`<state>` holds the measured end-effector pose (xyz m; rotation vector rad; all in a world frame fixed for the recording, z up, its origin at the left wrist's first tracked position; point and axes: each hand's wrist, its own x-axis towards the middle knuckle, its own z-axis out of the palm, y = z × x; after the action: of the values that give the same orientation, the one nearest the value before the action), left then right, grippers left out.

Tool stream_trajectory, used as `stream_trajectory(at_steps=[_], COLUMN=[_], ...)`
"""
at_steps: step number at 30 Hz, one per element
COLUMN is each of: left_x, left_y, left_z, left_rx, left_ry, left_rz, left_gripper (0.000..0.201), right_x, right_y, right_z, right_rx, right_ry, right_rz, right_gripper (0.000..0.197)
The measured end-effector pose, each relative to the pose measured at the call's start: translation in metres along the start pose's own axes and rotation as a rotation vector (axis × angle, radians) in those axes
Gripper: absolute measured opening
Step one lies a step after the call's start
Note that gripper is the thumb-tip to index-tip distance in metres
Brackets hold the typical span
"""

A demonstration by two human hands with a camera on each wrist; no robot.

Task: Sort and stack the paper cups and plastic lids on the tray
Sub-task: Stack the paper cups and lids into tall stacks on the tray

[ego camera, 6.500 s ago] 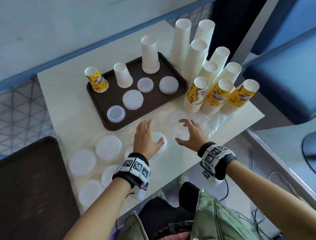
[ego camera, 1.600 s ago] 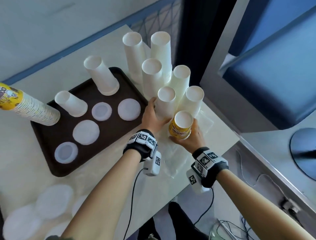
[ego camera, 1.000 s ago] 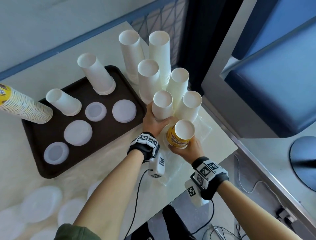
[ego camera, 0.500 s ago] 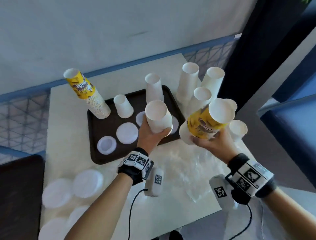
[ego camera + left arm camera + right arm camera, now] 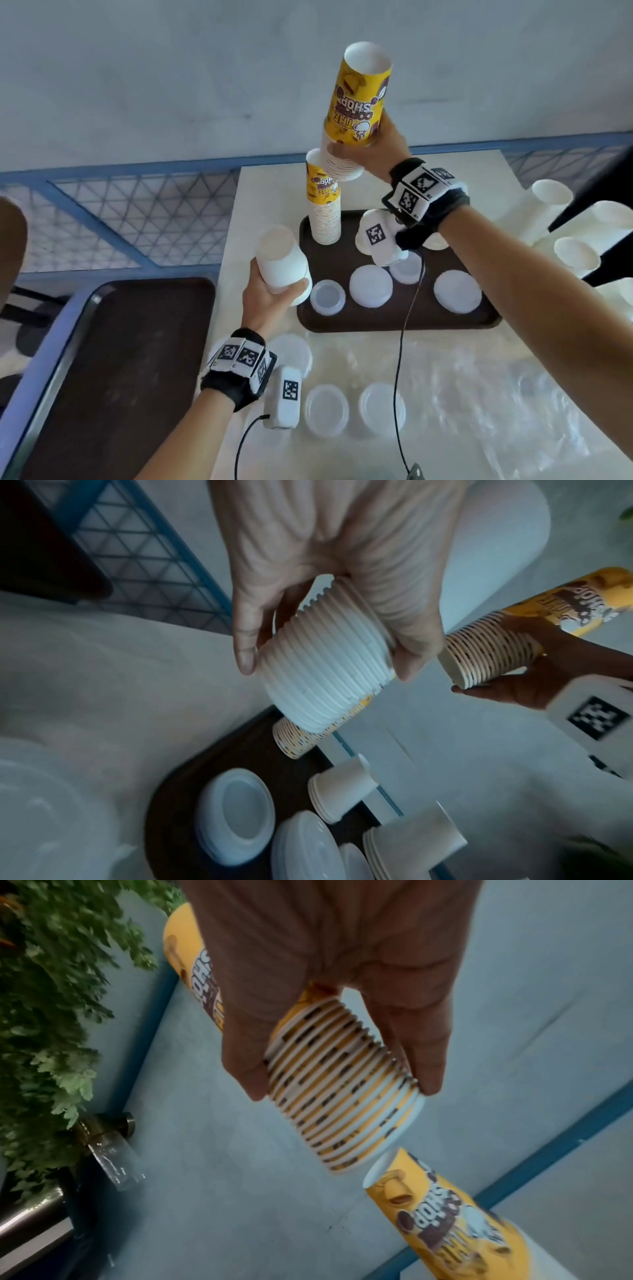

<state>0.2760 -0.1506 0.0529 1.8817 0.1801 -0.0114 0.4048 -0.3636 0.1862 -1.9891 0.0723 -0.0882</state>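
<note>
Now airborne: the right hand (image 5: 371, 150) is wrapped around a nested stack of yellow printed paper cups (image 5: 356, 102), holding it mouth-down directly above the taller yellow stack (image 5: 323, 205) that stands at the far-left corner of the brown tray (image 5: 394, 320). Half a second ago the same bundle was tilted and off to the tray's right; a second ago it sat among the white stacks right of the tray. The right wrist view shows the lifted stack's lowest rim just beside the standing stack's top, the two apart.

The left hand (image 5: 270, 294) clasps a nested stack of plain white cups (image 5: 282, 263) at the tray's left edge, raised off the surface (image 5: 462, 377); it too has come across from the tray's right. Neither hand is free.

On the tray lie four clear plastic lids (image 5: 371, 286) along its near half, with short white cup stacks behind them, partly hidden by the right wrist. More lids (image 5: 326, 414) rest on the surface in front of the tray, and tall white cup stacks (image 5: 548, 209) wait to the tray's right.

The shift suggests the yellow cups are about to be merged into one column, with the white bundle likely next. Loose lids remain unsorted, so much of the job appears unfinished.
</note>
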Motion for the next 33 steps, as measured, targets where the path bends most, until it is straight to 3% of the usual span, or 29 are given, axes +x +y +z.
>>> stream_trajectory(at_steps=[8,21,25,29,33], left_x=[0.009,0.024,0.034,0.052,0.07], left_y=[-0.022,-0.022,-0.015,0.004,0.029], left_z=[-0.04,-0.035,-0.014,0.025,0.074], left_rx=[-0.009,0.023,0.041,0.033,-0.008], left_ry=[-0.001,-0.03,-0.062,-0.114,-0.187], left_rz=[-0.045,-0.064,-0.056,-0.014,0.08], left_gripper=[0.084,0.087,0.091,0.091,0.089], right_x=[0.049,0.042,0.008,-0.067,-0.171], right_y=[0.0,0.06,0.077,0.106,0.167], right_z=[0.049,0.07,0.045,0.012,-0.029], right_rx=[-0.146,-0.263,-0.216,-0.112,-0.061], right_ry=[-0.023,-0.15,-0.111,-0.114,-0.068], right_rz=[0.089,0.256,0.265,0.292,0.435], right_gripper=[0.077,0.086,0.089,0.06,0.036])
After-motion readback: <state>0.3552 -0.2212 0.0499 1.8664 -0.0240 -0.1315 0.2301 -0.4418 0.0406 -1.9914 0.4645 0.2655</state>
